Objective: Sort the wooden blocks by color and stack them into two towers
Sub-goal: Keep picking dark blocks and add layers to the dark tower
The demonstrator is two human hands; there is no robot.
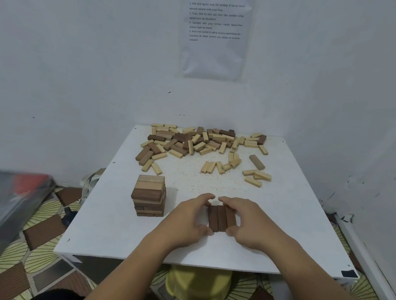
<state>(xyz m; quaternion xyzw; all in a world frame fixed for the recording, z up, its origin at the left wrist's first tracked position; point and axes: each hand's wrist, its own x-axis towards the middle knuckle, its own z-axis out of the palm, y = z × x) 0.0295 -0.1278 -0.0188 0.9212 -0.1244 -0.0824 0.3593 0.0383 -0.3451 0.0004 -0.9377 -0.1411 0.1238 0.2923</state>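
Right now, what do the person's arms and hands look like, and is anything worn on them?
The left forearm and right forearm are bare, no sleeves in view. The left hand and right hand show no gloves, rings, watch or bands. Yellow clothing shows between the arms.

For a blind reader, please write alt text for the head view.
Left hand and right hand hold three dark blocks side by side on a white table. A short tower stands beside them; loose blocks lie scattered beyond.
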